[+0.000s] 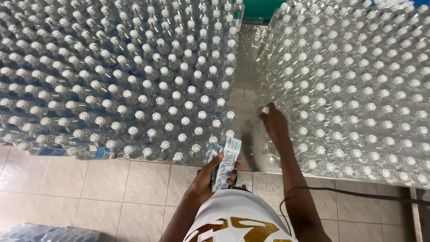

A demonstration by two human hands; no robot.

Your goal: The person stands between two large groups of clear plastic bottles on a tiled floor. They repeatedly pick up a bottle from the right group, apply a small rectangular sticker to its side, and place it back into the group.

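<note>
My left hand (214,172) grips a stack of white and blue paper labels (226,163) near the front edge of a wet steel table (249,112). My right hand (273,123) reaches forward to the left edge of the right block of clear capped bottles (354,85), fingers closed around the white cap of one bottle (265,110). Another large block of clear capped bottles (121,76) fills the left of the table, its nearest bottles just beside the labels.
A bare wet strip of table runs between the two bottle blocks. Beige floor tiles (89,188) lie below the table edge. A wrapped pack of bottles (40,234) sits at the bottom left. A black cable (358,193) runs across the right.
</note>
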